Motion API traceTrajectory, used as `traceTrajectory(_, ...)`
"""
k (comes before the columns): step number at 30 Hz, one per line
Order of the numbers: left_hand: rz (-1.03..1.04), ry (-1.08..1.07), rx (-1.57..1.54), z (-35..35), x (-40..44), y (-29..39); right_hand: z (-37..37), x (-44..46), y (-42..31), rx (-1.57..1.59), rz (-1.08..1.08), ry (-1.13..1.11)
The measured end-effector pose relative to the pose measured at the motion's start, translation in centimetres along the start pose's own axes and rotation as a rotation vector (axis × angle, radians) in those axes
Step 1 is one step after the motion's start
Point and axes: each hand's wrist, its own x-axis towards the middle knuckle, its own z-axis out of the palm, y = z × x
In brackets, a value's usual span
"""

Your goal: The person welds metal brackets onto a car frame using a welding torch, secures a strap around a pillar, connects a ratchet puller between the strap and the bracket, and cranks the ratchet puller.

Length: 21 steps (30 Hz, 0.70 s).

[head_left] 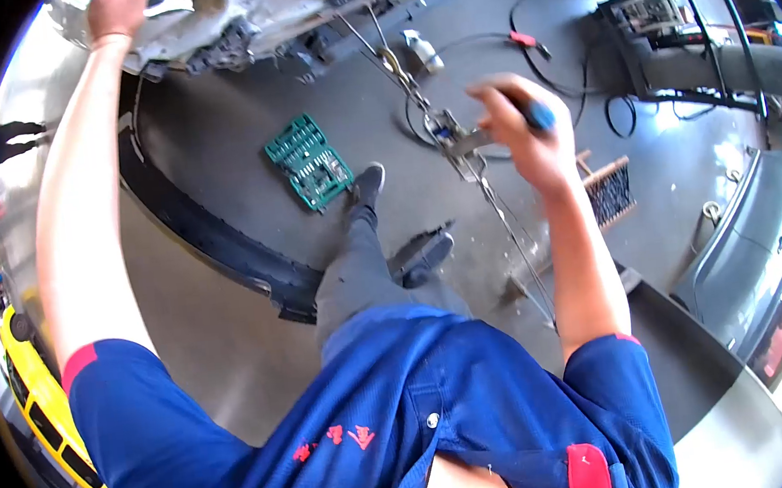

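Observation:
My right hand [536, 141] is closed around a dark handle with a blue end [540, 117], slightly blurred. A metal lever [471, 142] runs from this hand to a ratchet puller [443, 128]. The puller hangs in a taut line, with a hook and chain [392, 63] leading up to the car body and a cable [508, 219] running down beside me. My left hand [115, 15] is at the top left against the stripped car body [238, 23]; its fingers are mostly cut off by the frame edge.
A green socket set case [310, 162] lies unfolded on the floor by my foot [368, 185]. A long black bumper part [192, 230] curves at left. A white bottle [424, 51], dark hoses [520, 15], a brush [612, 190] and a black metal frame [692, 41] are around the puller.

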Motion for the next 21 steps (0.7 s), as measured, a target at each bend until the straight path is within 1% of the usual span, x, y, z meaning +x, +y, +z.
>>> traceTrajectory(1,-0.011,-0.006,0.009,-0.3,-0.3,0.3,-3.1,-3.9,2.0,-0.108,-0.066,-0.006)
traceTrajectory(2,-0.007,0.005,0.017,-0.3,-0.1,0.4,-5.5,-8.4,6.0,-0.051,-0.135,0.083)
traceTrajectory(3,-0.025,0.012,0.031,-0.1,0.0,0.6,-6.5,-12.4,8.8,0.249,-0.160,0.190)
traceTrajectory(4,-0.049,0.014,0.056,-0.3,-0.1,0.6,-7.6,-16.3,11.9,0.386,-0.119,0.308)
traceTrajectory(5,-0.081,0.005,0.049,-0.2,-0.1,0.3,-7.7,-19.0,14.6,0.594,-0.125,0.460)
traceTrajectory(6,-0.079,0.000,0.055,0.0,-0.1,0.4,-7.8,-20.8,16.6,0.771,-0.110,0.482)
traceTrajectory(8,-0.076,-0.009,0.074,-0.2,-0.1,0.3,-6.4,-19.5,15.5,0.654,-0.202,0.494)
traceTrajectory(9,-0.027,0.017,0.077,0.1,0.0,-0.2,-6.3,-17.9,14.3,0.641,-0.227,0.495)
traceTrajectory(10,0.016,0.028,0.062,0.3,0.0,-0.7,-5.3,-15.6,10.6,0.516,-0.111,0.561)
traceTrajectory(12,0.003,0.024,0.029,0.1,-0.2,0.2,-4.5,-13.2,7.2,0.274,-0.217,0.270)
traceTrajectory(13,0.005,0.025,0.008,0.1,-0.4,0.4,-5.0,-12.6,7.5,0.246,-0.244,0.199)
traceTrajectory(14,0.013,0.037,-0.010,0.0,-0.3,0.5,-5.6,-12.7,7.1,0.186,-0.112,0.211)
traceTrajectory(15,0.010,0.037,-0.035,0.1,-0.3,0.3,-5.7,-11.7,6.6,0.107,-0.228,0.130)
traceTrajectory(17,0.032,0.018,0.091,-0.5,-0.8,0.6,-5.5,-9.9,4.8,-0.056,-0.409,-0.052)
traceTrajectory(18,0.058,0.004,0.161,-0.8,-1.0,0.8,-4.7,-9.1,5.2,-0.031,-0.536,-0.125)
traceTrajectory(19,0.019,-0.024,0.161,-1.0,-0.7,0.5,-4.1,-8.3,4.5,-0.061,-0.488,-0.141)
traceTrajectory(20,0.025,-0.018,0.127,-1.0,-0.7,0.3,-3.7,-8.2,3.7,-0.091,-0.420,-0.159)
traceTrajectory(21,0.021,-0.030,0.126,-0.9,-0.9,0.2,-3.5,-7.0,3.8,-0.075,-0.419,-0.131)
